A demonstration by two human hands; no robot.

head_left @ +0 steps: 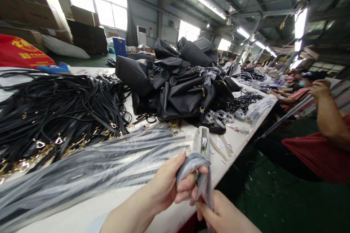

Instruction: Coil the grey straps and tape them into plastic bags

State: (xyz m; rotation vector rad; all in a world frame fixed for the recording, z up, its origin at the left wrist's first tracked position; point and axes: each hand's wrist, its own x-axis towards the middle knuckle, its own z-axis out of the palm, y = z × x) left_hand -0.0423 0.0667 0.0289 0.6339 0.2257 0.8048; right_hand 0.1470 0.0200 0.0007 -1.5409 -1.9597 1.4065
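A strap in a greyish translucent wrap (193, 159) is bent into a loop near the table's front edge. My left hand (172, 180) is closed around one side of the loop, thumb up, fingers curled inside it. Lower down, my right hand (214, 209) pinches the hanging part of the strap, its fingertips close to those of my left hand. Just beyond the loop stands a pale tape dispenser (202, 139), its lower end hidden behind the strap. To the left lie several wrapped straps (109, 160), stretched out side by side across the table.
Black straps with gold clasps (62, 105) are heaped at the left. A tall pile of black bags (180, 87) stands mid-table. Paper strips (222, 145) lie beside the dispenser. At the right, a co-worker in a red top (319, 153) holds up a long strip.
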